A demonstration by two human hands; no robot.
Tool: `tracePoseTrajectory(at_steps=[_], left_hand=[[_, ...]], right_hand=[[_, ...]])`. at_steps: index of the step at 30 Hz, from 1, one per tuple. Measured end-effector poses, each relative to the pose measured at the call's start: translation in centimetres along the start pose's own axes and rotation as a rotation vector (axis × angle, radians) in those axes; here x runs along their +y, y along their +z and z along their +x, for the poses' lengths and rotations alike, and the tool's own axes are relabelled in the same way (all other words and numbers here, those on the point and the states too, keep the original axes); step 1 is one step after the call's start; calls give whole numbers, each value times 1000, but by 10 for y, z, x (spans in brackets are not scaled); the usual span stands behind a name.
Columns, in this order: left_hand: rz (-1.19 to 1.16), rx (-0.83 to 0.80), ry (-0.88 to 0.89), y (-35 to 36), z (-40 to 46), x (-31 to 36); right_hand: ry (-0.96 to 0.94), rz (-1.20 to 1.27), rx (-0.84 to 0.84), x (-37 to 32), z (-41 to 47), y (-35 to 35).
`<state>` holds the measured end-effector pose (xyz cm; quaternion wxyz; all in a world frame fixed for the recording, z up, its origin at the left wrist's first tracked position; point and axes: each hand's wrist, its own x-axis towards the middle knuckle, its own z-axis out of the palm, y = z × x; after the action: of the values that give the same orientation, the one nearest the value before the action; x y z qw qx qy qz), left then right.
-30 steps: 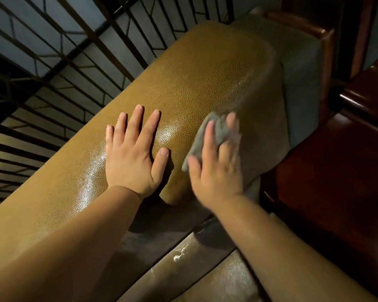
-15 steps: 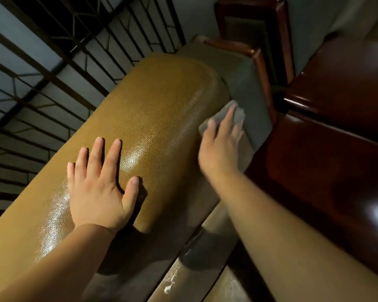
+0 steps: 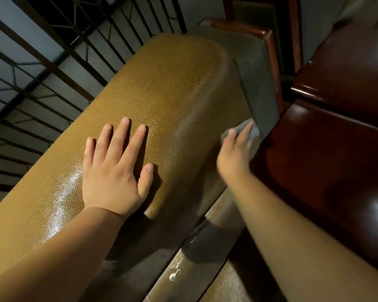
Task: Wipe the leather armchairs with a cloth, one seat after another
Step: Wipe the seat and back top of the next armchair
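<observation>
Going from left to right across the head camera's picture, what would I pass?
Dark lattice railing → left hand flat on the tan leather armchair back → right hand pressing the grey cloth → glossy dark wooden furniture.

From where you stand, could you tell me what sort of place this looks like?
Probably an indoor seating area, perhaps a lounge or waiting room: a tan leather armchair back, glossy dark wooden furniture beside it, and a window with a dark metal grille behind.
</observation>
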<state>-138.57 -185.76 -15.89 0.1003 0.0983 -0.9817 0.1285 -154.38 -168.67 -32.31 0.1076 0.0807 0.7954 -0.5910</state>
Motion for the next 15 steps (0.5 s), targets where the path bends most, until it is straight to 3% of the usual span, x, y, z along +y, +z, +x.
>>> tracePoseTrajectory(at_steps=[3,6,10,15], left_hand=[[8,14,-4,4,0,-1],[8,10,-9,3,0,-1],[11,17,-14,3,1,0],[8,10,-18,4,0,-1]], right_hand=[[150,50,21,19,36,-11],[251,54,-19,51,-24,6],[126,11,-136,49,-96,18],[154,78,60,35,29,-5]])
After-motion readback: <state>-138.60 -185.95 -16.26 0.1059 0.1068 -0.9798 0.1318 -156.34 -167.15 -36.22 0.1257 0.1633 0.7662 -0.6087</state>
